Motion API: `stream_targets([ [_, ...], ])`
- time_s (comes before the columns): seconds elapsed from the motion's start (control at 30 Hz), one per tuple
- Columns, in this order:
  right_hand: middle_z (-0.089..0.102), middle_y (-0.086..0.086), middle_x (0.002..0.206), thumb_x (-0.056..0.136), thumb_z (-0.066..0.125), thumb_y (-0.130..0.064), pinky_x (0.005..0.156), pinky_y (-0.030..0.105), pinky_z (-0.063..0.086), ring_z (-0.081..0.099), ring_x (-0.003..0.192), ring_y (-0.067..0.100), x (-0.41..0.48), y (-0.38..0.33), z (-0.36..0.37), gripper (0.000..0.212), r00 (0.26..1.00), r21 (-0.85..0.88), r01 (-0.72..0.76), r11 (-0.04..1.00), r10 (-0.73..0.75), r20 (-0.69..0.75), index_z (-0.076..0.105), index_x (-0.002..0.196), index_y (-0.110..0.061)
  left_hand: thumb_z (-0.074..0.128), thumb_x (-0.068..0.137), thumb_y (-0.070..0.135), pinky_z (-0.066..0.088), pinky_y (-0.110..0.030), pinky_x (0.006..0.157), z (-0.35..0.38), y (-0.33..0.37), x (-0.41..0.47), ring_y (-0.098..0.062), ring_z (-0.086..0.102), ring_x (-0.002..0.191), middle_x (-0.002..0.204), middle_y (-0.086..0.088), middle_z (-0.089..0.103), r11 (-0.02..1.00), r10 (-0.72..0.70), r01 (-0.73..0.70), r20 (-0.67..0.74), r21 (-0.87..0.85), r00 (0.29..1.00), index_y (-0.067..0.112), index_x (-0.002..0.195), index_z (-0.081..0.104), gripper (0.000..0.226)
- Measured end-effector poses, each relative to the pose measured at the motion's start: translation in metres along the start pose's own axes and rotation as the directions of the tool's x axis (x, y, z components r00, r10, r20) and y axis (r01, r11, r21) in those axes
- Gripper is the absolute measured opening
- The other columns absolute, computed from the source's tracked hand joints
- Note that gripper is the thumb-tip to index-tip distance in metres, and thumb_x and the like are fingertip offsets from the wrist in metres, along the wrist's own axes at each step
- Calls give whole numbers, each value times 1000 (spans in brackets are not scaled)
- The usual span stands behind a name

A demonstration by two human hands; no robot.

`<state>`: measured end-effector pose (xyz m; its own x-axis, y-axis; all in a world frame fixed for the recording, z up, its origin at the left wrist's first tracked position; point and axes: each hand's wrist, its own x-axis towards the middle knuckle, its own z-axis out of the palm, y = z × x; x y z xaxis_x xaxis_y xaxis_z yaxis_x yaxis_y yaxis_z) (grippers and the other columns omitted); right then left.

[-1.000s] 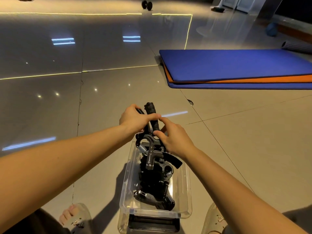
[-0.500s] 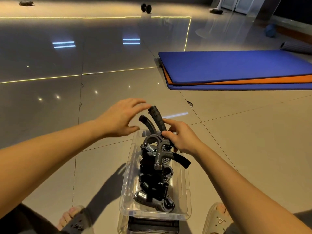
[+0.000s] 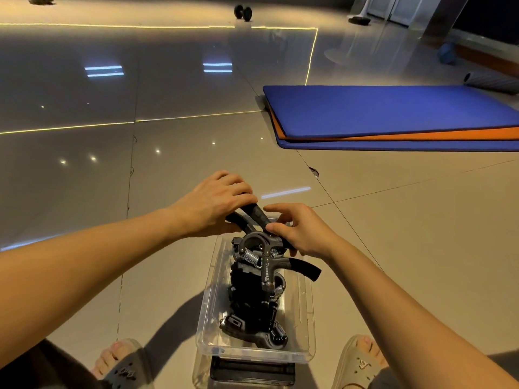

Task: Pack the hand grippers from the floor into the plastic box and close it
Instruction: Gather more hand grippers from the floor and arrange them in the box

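Top hand gripper (image 3: 254, 213) sits at the far end of the plastic box (image 3: 308, 318), its two black foam handles poking up and out past the far rim. You have both hands on it.

Your left hand (image 3: 213, 206) is curled over the ends of both handles, fingers on top and thumb below. Your right hand (image 3: 304, 231) pinches the nearer handle lower down, by the grey ring head; the thumb tip is pressed on it, the index finger is stretched out above, and the other fingers are tucked under. I can't tell how hard either hand is squeezing.

The rest of the hand grippers (image 3: 252, 310) are piled in the box, black and grey with steel springs showing. One curved handle (image 3: 304, 269) hangs out over the right rim.

The box is clear with its top open, standing on the glossy tiled floor (image 3: 168, 192) between your sandalled feet: left sandal (image 3: 126, 366), right sandal (image 3: 359, 360).

Further out on the right there's a blue mat (image 3: 393, 110) stacked on an orange mat (image 3: 421, 135), with another blue layer under that. A dumbbell (image 3: 243, 12) is far back, well apart from everything else.
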<state>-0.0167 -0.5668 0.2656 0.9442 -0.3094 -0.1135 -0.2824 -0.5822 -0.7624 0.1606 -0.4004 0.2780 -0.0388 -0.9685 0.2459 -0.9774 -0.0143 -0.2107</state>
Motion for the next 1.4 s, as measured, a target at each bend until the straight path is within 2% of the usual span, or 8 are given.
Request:
stream_targets([
  [0.23,74,-4,105,96,67,-28,52,10,40,58,58,-14,0,3,-9,21,996,-56,28,998,-33,-83,74,113,-18,76,76,56,44,-30,84,1,-2,0,-13,45,102,110,7,54,961,-163,177,82,-212,983,28,117,61,52],
  [0.33,74,-7,103,95,68,-29,64,21,44,56,57,-12,-2,5,-8,21,994,-124,37,992,-49,-97,75,113,-21,70,87,48,45,-30,86,-2,-6,3,-8,45,99,106,11,53,864,-249,319,220,-390,943,31,113,67,31],
  [0.5,73,-7,106,93,71,-32,63,23,46,57,62,-2,-5,6,-8,28,995,-113,20,993,-31,-99,74,118,-19,66,95,30,35,-15,66,-4,-1,5,-1,52,81,103,9,63,734,-269,425,348,-529,898,28,114,64,19],
  [0.7,67,-2,120,88,74,-43,42,25,49,68,51,23,-11,14,-23,54,986,1,-103,995,102,-131,63,131,-12,67,94,22,51,-25,74,-2,2,-7,-7,59,87,99,7,65,762,-342,398,205,-511,917,27,107,57,18],
  [1.0,66,5,119,87,73,-47,43,26,49,63,46,16,-13,1,-29,62,988,90,-133,987,140,-73,57,136,-12,48,96,33,58,-33,78,-3,17,-13,-15,62,87,104,-3,66,866,-224,200,3,-459,975,28,111,46,15],
  [1.1,71,18,100,91,72,-43,42,30,49,61,48,20,-14,-5,-32,35,996,134,-79,988,83,-21,66,111,-15,48,96,35,59,-38,83,-7,20,-13,-19,66,96,114,-5,68,845,-235,207,6,-494,972,34,109,40,15],
  [1.23,70,17,93,92,71,-41,43,32,50,63,51,26,-14,-6,-30,35,996,143,-73,987,80,-43,66,113,-14,64,92,28,56,-33,94,-8,20,-12,-16,65,109,127,1,67,785,-324,298,50,-543,945,35,112,46,28],
  [1.4,70,7,94,88,75,-42,44,35,52,67,55,33,-14,-3,-29,42,994,109,-64,992,73,-79,65,119,-15,76,86,40,40,-26,104,-9,11,-8,-10,53,124,139,5,58,619,-418,468,240,-630,876,29,146,46,68],
])
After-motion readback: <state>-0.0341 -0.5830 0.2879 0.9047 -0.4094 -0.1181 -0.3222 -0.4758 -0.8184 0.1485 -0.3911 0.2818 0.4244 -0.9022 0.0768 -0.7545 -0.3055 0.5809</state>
